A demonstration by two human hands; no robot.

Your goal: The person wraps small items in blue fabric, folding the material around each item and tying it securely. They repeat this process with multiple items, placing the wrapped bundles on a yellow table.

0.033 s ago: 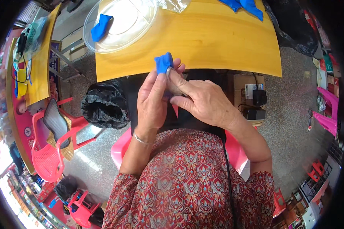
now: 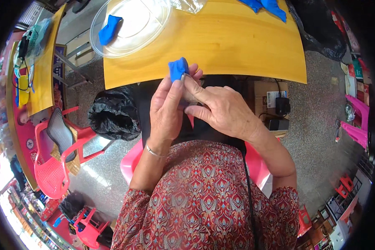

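Yellow wooden tabletop [image 2: 237, 46]: occupies the 12 o'clock sector; its near edge curves from 10 o'clock across to 3 o'clock, just beyond the hands. The middle of the surface is bare; grey speckled floor lies open to the right at 3 o'clock.

Left hand [image 2: 167, 109]: raised at the centre of view, back toward the camera, forearm rising from 6 o'clock with a thin silver bracelet [image 2: 153, 151] at the wrist. Its fingers are closed narrowly, pinching a small blue folded piece of soft material [image 2: 178, 69] at the fingertips, right at the table's near edge.

Right hand [image 2: 224, 111]: enters from 4 o'clock, touching the left hand. Its forefinger and thumb are drawn together against a small grey item that is mostly hidden; the exact grip on it cannot be told.

Round clear plastic tray [image 2: 152, 25]: at 11 o'clock, overhanging the table's left corner, containing one blue folded piece [image 2: 109, 29] near its left rim.

More blue pieces [image 2: 266, 6]: at 1 o'clock on the far table edge.

Black plastic bag [image 2: 112, 114]: on the floor at 9 o'clock, beside the left hand.

Red plastic chair [image 2: 54, 164]: at 8 o'clock.

Cardboard box [image 2: 267, 89]: under the table at 3 o'clock, holding black adapters.
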